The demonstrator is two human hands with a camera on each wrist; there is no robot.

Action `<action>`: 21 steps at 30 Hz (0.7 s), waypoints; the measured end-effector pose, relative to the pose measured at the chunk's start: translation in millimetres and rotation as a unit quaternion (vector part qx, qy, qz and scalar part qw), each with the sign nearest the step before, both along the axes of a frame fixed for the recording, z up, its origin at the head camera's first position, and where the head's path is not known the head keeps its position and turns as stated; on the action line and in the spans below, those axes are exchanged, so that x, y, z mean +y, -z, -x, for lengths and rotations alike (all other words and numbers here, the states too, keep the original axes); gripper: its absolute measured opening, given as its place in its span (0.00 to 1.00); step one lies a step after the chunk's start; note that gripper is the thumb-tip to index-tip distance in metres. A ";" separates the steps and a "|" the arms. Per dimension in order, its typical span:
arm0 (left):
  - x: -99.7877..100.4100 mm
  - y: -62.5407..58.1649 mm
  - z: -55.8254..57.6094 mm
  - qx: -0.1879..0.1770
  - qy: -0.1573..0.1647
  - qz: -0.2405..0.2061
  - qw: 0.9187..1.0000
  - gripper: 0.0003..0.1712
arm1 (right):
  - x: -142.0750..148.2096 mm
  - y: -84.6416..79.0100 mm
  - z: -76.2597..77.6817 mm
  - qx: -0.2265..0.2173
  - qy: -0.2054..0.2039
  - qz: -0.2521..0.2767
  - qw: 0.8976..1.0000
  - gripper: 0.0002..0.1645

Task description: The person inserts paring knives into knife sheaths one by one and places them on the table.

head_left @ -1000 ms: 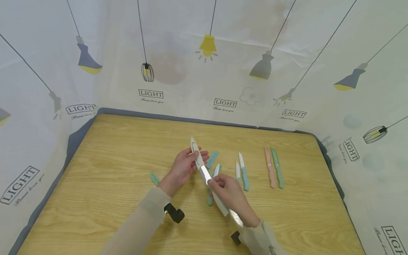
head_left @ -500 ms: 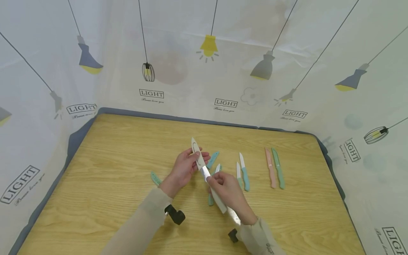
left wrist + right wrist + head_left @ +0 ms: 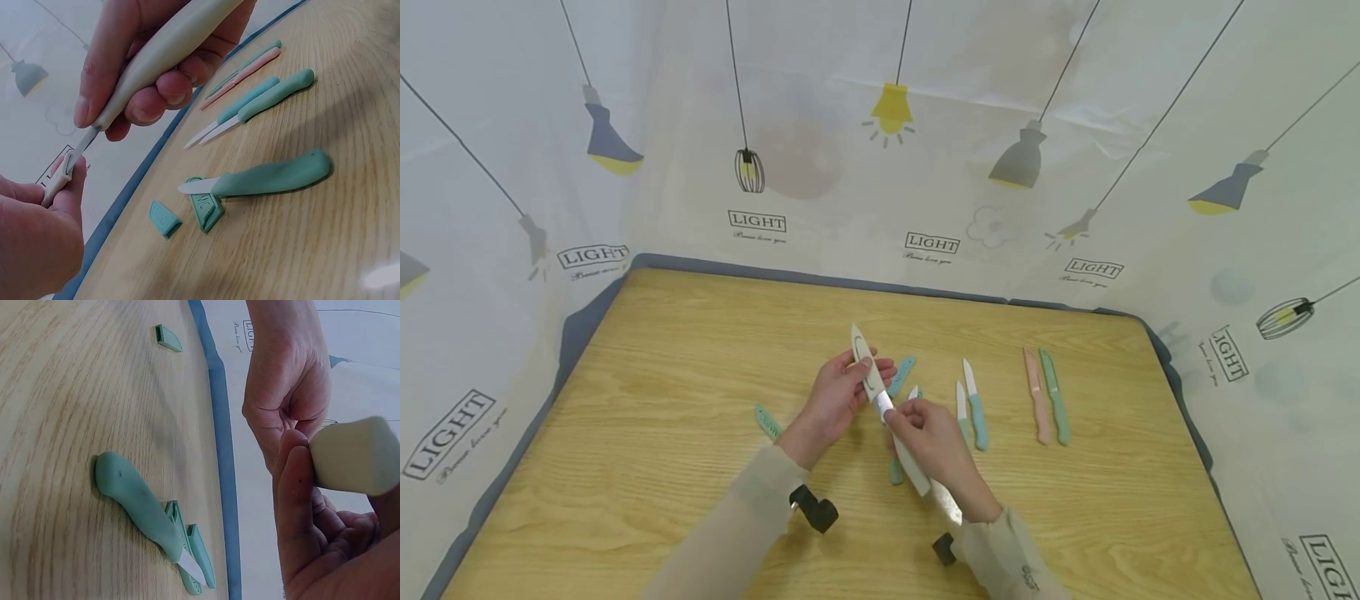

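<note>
In the head view my left hand (image 3: pixel 835 396) pinches a cream blade sheath (image 3: pixel 859 340) between thumb and fingers, tip pointing away. My right hand (image 3: pixel 943 446) grips the cream handle (image 3: pixel 914 468) of a knife. Part of its shiny blade (image 3: pixel 883 405) shows between sheath and handle; the rest is hidden inside the sheath. The left wrist view shows the blade (image 3: pixel 82 145) entering the sheath (image 3: pixel 58 181). Under the hands lies a green-handled knife (image 3: pixel 275 177), its white blade over a green sheath (image 3: pixel 206 209), with a blue sheath (image 3: pixel 902 375) beside it.
Right of the hands lie a blue-handled knife (image 3: pixel 976 408) and a smaller green-handled one (image 3: pixel 961 404). Farther right are a pink knife (image 3: pixel 1037 400) and a green knife (image 3: pixel 1056 400). Another green sheath (image 3: pixel 767 422) lies left, by the left wrist. Printed cloth (image 3: pixel 850 200) stands behind the wooden table (image 3: pixel 700 350).
The right hand has moved slightly up and left, pushing the knife deeper into the sheath. Less bare blade shows now. The left hand stays almost still.
</note>
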State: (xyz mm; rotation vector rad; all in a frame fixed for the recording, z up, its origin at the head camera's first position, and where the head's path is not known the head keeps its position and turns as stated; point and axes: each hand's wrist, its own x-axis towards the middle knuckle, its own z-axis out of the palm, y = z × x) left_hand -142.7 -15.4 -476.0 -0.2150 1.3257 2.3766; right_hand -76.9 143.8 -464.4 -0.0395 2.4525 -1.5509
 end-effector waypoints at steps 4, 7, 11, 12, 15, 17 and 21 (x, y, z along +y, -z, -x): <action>0.5 -0.6 -1.6 0.000 -0.004 0.007 1.000 0.24 | -0.8 1.0 1.3 0.004 0.001 0.013 1.000 0.21; 0.8 -0.6 -2.4 0.003 -0.006 0.011 1.000 0.21 | -1.8 0.6 2.4 0.004 0.004 0.021 1.000 0.22; 0.9 -0.4 -3.5 0.008 -0.006 0.018 1.000 0.20 | -3.2 0.0 4.5 0.004 0.004 0.017 1.000 0.22; 0.9 -0.4 -3.8 0.010 -0.004 0.021 1.000 0.21 | -3.4 -0.1 5.2 0.004 0.004 0.013 1.000 0.21; 0.5 -0.3 -4.7 0.015 0.000 0.028 0.999 0.21 | -3.7 0.4 6.6 0.003 0.001 0.006 1.000 0.21; 0.1 -0.2 -5.0 0.017 0.003 0.028 0.999 0.21 | -4.0 0.7 7.4 0.002 0.000 0.006 1.000 0.21; -0.7 0.1 -5.7 0.022 0.005 0.026 0.999 0.21 | -5.2 2.0 8.6 0.005 0.000 0.009 1.000 0.20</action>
